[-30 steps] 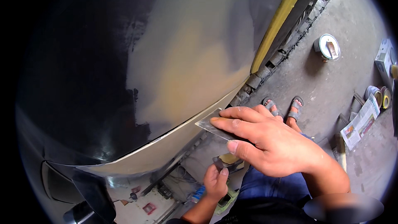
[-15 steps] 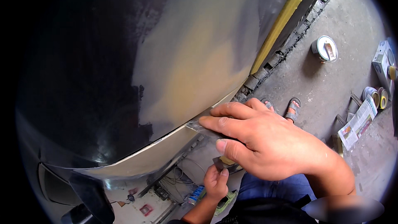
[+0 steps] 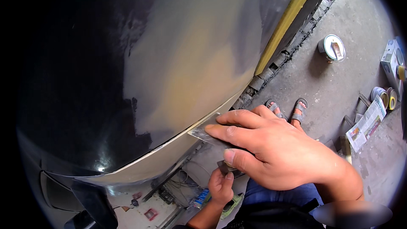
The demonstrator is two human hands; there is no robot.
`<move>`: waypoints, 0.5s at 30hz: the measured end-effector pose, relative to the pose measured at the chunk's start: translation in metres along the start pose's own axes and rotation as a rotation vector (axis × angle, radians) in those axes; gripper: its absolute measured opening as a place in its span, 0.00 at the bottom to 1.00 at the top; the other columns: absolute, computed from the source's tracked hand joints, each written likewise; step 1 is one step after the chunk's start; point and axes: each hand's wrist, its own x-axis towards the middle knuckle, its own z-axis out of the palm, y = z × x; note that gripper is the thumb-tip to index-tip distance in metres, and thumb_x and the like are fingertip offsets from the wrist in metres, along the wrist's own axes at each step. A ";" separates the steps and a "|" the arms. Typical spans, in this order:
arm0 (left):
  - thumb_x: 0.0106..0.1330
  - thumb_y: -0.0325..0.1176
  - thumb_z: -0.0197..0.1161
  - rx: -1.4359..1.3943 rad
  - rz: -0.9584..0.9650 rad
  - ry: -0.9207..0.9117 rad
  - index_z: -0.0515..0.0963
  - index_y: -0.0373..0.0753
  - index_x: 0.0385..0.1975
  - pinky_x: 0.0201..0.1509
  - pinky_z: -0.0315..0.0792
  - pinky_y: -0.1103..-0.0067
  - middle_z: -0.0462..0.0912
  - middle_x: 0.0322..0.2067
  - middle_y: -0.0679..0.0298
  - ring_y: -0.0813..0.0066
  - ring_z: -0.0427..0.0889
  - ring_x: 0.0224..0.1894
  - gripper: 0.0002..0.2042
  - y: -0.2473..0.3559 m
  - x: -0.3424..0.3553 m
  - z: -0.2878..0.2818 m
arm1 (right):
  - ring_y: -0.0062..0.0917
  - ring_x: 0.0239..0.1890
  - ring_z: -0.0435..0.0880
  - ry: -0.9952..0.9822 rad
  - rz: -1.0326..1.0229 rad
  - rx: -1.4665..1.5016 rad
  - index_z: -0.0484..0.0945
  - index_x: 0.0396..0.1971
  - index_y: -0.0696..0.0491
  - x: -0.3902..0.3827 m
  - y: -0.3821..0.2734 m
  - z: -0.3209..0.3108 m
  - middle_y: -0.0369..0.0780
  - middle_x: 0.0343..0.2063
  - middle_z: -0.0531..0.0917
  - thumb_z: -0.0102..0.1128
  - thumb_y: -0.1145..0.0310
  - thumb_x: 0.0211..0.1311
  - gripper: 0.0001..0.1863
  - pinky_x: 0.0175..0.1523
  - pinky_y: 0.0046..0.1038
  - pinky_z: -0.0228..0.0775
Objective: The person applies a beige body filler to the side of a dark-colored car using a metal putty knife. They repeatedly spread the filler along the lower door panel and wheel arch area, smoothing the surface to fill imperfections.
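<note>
My right hand (image 3: 263,144) grips a flat metal scraper (image 3: 203,131) against the narrow beige edge strip (image 3: 157,159) of a car body panel. Above the strip, the dark panel (image 3: 85,80) carries a broad smoothed patch (image 3: 190,59) of grey and tan. Below, my left hand (image 3: 220,186) holds a small dark plate (image 3: 224,168) between thumb and fingers, partly hidden behind my right hand. A yellow tape strip (image 3: 284,17) runs along the panel's right edge.
On the concrete floor (image 3: 360,25) stand a lidded can (image 3: 326,47) with a brush on it, a white box (image 3: 390,57), tins (image 3: 380,95) and newspaper (image 3: 364,125). My sandalled feet (image 3: 299,110) are below. Cables and a blue container (image 3: 201,197) lie at the lower left.
My right hand and scraper have shifted slightly left and down along the strip. The yellow material on my left hand's plate, visible a second ago, is now mostly covered by my right hand.
</note>
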 end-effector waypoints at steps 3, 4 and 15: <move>0.68 0.24 0.54 0.047 0.022 -0.015 0.69 0.28 0.51 0.49 0.69 0.82 0.79 0.44 0.59 0.79 0.76 0.43 0.13 -0.003 -0.002 -0.004 | 0.42 0.50 0.73 0.029 -0.034 0.020 0.75 0.56 0.52 0.001 0.001 0.003 0.46 0.54 0.75 0.54 0.66 0.61 0.21 0.56 0.37 0.65; 0.68 0.23 0.54 0.076 0.046 -0.013 0.69 0.28 0.51 0.48 0.69 0.82 0.79 0.43 0.59 0.79 0.76 0.43 0.13 0.001 -0.001 0.000 | 0.42 0.50 0.73 0.032 -0.031 0.028 0.75 0.56 0.52 0.002 0.000 0.004 0.46 0.53 0.75 0.54 0.66 0.61 0.21 0.56 0.37 0.65; 0.69 0.23 0.54 -0.019 0.002 -0.024 0.68 0.27 0.51 0.50 0.71 0.79 0.79 0.43 0.57 0.76 0.77 0.45 0.13 -0.017 -0.008 -0.008 | 0.43 0.50 0.73 0.036 -0.029 -0.017 0.74 0.56 0.51 0.001 -0.007 0.000 0.45 0.52 0.76 0.55 0.66 0.61 0.22 0.56 0.38 0.65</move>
